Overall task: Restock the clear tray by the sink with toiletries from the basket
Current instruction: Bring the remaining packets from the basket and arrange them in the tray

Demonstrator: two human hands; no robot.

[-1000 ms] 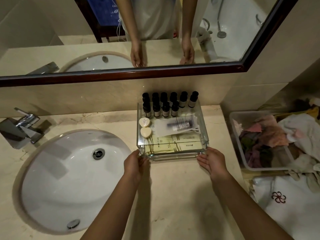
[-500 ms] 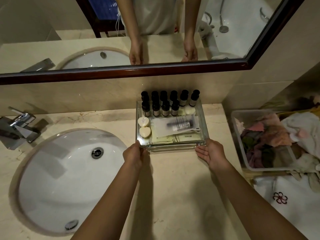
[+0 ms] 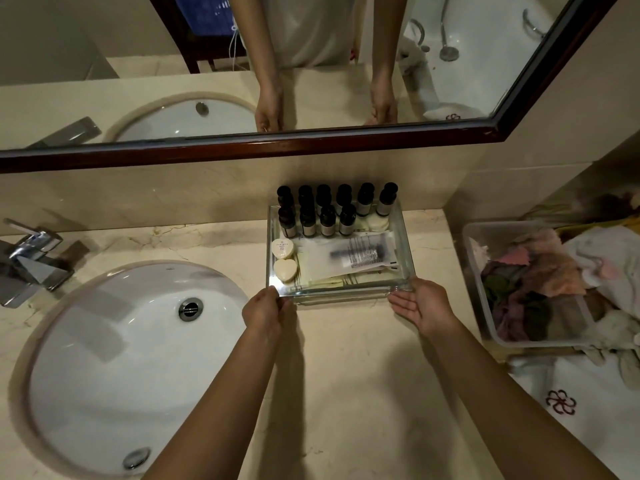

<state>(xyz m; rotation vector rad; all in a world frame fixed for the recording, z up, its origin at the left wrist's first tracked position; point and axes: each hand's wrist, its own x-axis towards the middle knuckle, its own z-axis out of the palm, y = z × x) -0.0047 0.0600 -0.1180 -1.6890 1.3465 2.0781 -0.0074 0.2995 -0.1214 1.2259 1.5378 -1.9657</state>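
Observation:
The clear tray stands on the marble counter against the back wall, to the right of the sink. It holds two rows of small dark-capped bottles, two heart-shaped soaps, a white sachet and flat yellowish packets under it. My left hand grips the tray's near left corner, thumb on the rim. My right hand touches the near right corner with straight fingers, palm turned toward the tray.
A chrome faucet is at the far left. Right of the counter are a clear plastic bin of coloured cloths and a white towel with a red emblem. The mirror reflects a blue basket on a chair.
The tray has slid away from me toward the back wall, with both hands staying on its near corners.

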